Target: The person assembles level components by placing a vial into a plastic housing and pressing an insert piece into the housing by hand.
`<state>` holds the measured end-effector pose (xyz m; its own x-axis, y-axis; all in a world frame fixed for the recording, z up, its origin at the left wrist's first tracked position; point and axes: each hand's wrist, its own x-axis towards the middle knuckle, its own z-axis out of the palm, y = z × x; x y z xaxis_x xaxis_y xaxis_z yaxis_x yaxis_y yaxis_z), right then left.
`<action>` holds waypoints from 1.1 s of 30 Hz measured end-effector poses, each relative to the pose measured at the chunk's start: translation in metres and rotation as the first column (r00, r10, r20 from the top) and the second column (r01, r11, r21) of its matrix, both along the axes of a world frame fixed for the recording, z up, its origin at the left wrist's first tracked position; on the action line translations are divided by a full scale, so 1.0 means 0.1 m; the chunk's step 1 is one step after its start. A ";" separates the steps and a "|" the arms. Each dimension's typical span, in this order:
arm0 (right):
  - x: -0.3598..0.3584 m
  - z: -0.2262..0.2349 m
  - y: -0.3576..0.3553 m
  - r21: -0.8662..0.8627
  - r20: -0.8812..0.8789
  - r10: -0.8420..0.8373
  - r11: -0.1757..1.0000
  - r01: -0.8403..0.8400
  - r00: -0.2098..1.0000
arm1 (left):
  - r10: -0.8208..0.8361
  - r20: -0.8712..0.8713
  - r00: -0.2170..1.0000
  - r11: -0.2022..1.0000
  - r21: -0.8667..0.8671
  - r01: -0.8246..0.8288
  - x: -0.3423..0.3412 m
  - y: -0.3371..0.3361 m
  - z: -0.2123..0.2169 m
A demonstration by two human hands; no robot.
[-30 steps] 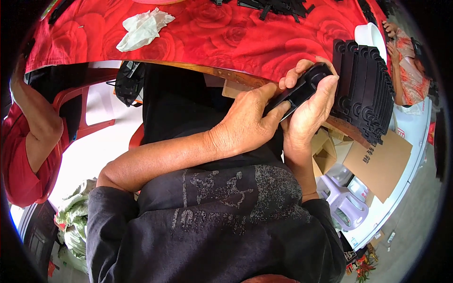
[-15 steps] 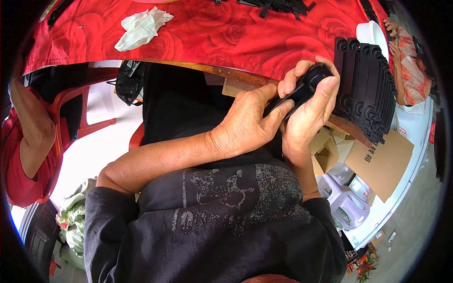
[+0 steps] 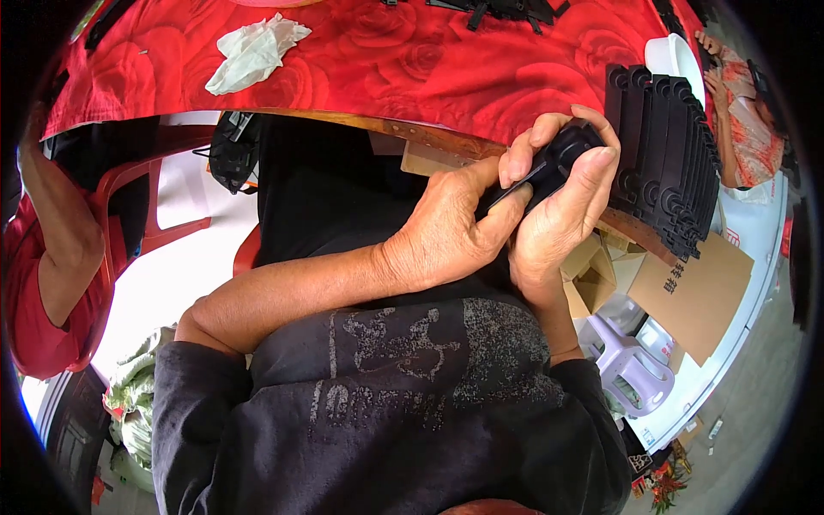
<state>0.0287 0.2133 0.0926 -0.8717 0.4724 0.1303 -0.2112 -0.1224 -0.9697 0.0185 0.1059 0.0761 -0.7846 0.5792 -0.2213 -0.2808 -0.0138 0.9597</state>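
Both hands are closed on one black plastic part, held slanted above the table's near edge. It has a rounded end at the upper right and a narrower stretch at the lower left. My left hand pinches that narrower stretch between thumb and fingers. Around the rounded end wrap the fingers and thumb of my right hand, covering much of the part. Just right of this hand, a row of similar long black plastic parts lies packed side by side at the table's edge.
A red rose-patterned cloth covers the table. On it are a crumpled white cloth, black pieces and a white bowl. Cardboard and a lilac plastic stool sit lower right. Other people are at both sides.
The black part has turned slightly in my fingers, and my left thumb has shifted along it. Both hands otherwise keep their hold in nearly the same place.
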 end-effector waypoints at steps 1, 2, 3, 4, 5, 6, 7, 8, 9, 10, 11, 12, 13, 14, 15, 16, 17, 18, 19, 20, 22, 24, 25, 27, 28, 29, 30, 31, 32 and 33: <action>0.01 0.00 0.01 -0.006 -0.004 -0.003 1.000 0.003 1.000 | -0.025 0.049 0.998 1.000 -0.001 0.025 -0.01 0.00 0.02; 0.01 -0.01 0.01 -0.005 -0.005 -0.004 1.000 0.004 1.000 | -0.049 0.098 0.994 0.999 0.000 0.049 -0.01 0.00 0.03; 0.01 -0.01 0.02 0.005 -0.014 0.012 1.000 -0.012 1.000 | -0.050 0.097 0.994 0.999 0.001 0.050 -0.01 0.00 0.02; 0.00 -0.02 0.02 0.014 -0.023 0.028 1.000 -0.027 0.999 | -0.041 0.089 0.995 0.999 0.002 0.041 -0.01 0.00 0.00; -0.01 -0.04 0.02 0.015 -0.024 0.028 1.000 -0.028 0.999 | -0.032 0.081 0.996 0.999 0.003 0.032 -0.02 0.00 -0.02; -0.02 -0.06 0.03 -0.015 -0.017 0.016 1.000 -0.017 1.000 | -0.032 0.080 0.996 0.999 0.003 0.031 -0.03 0.00 -0.04; -0.02 -0.07 0.03 -0.043 -0.010 0.004 0.999 -0.004 1.000 | -0.047 0.056 0.997 0.999 -0.006 0.048 -0.04 0.00 -0.05; -0.02 -0.07 0.04 -0.041 -0.010 0.004 0.999 -0.005 1.000 | -0.063 0.031 0.998 0.998 -0.016 0.064 -0.04 0.00 -0.06; -0.02 -0.08 0.04 -0.055 -0.006 -0.006 0.998 0.006 1.000 | -0.063 0.030 0.998 0.998 -0.014 0.063 -0.04 0.00 -0.06; -0.01 -0.09 0.05 -0.070 -0.002 -0.017 0.997 0.016 1.000 | -0.066 0.003 0.998 0.997 -0.031 0.066 -0.04 0.00 -0.07; -0.02 -0.09 0.05 -0.071 -0.003 -0.016 0.997 0.015 1.000 | -0.070 -0.025 0.997 0.996 -0.048 0.068 -0.04 0.00 -0.07; -0.02 -0.09 0.05 -0.083 -0.011 -0.016 0.996 0.015 1.000 | -0.069 -0.025 0.997 0.997 -0.049 0.067 -0.04 -0.01 -0.06; -0.03 -0.10 0.06 -0.094 -0.018 -0.017 0.995 0.015 1.000 | -0.086 -0.028 0.996 0.995 -0.053 0.084 -0.05 -0.03 -0.05; -0.04 -0.11 0.07 -0.093 -0.018 -0.016 0.996 0.014 1.000 | -0.103 -0.031 0.994 0.993 -0.057 0.101 -0.05 -0.05 -0.04; -0.04 -0.13 0.09 -0.101 -0.012 -0.030 0.994 0.028 0.999 | -0.102 -0.031 0.994 0.993 -0.055 0.100 -0.06 -0.06 -0.02; -0.04 -0.14 0.10 -0.109 -0.005 -0.045 0.993 0.044 0.999 | -0.142 -0.034 0.989 0.987 -0.077 0.139 -0.07 -0.09 0.00; -0.04 -0.15 0.11 -0.108 -0.004 -0.045 0.993 0.045 0.999 | -0.183 -0.035 0.983 0.979 -0.100 0.179 -0.08 -0.10 0.01; -0.04 -0.15 0.12 -0.116 0.005 -0.061 0.991 0.061 0.998 | -0.184 -0.034 0.982 0.979 -0.098 0.180 -0.07 -0.11 -0.01; -0.04 -0.15 0.13 -0.126 0.013 -0.075 0.989 0.076 0.997 | -0.198 -0.075 0.977 0.977 -0.100 0.190 -0.07 -0.11 -0.02; -0.05 -0.15 0.13 -0.127 0.013 -0.074 0.989 0.075 0.997 | -0.212 -0.115 0.970 0.974 -0.102 0.201 -0.07 -0.12 -0.04; -0.05 -0.14 0.12 -0.118 0.021 -0.074 0.990 0.076 0.997 | -0.221 -0.100 0.970 0.972 -0.107 0.210 -0.08 -0.13 -0.03; -0.06 -0.13 0.12 -0.119 0.033 -0.087 0.989 0.090 0.996 | -0.230 -0.087 0.969 0.969 -0.112 0.220 -0.09 -0.13 -0.02; -0.06 -0.13 0.13 -0.120 0.045 -0.102 0.987 0.106 0.994 | -0.225 -0.096 0.970 0.971 -0.108 0.215 -0.10 -0.12 -0.02; -0.06 -0.13 0.13 -0.111 0.045 -0.101 0.988 0.105 0.994 | -0.220 -0.106 0.970 0.972 -0.105 0.209 -0.13 -0.11 0.02; -0.06 -0.13 0.13 -0.103 0.044 -0.099 0.989 0.103 0.994 | -0.192 -0.081 0.978 0.978 -0.098 0.184 -0.15 -0.10 0.06; -0.06 -0.13 0.13 -0.102 0.045 -0.098 0.990 0.102 0.994 | -0.164 -0.055 0.985 0.983 -0.093 0.158 -0.17 -0.08 0.08; -0.06 -0.13 0.13 -0.106 0.052 -0.107 0.988 0.112 0.993 | -0.163 -0.055 0.985 0.983 -0.092 0.157 -0.17 -0.07 0.06; -0.06 -0.13 0.12 -0.112 0.059 -0.116 0.986 0.122 0.992 | -0.154 -0.080 0.985 0.984 -0.099 0.146 -0.16 -0.05 0.02; -0.07 -0.12 0.12 -0.112 0.059 -0.115 0.986 0.121 0.992 | -0.146 -0.105 0.984 0.985 -0.107 0.135 -0.15 -0.04 0.00; -0.07 -0.13 0.12 -0.103 0.053 -0.108 0.988 0.113 0.993 | -0.146 -0.105 0.984 0.985 -0.107 0.134 -0.15 -0.03 0.00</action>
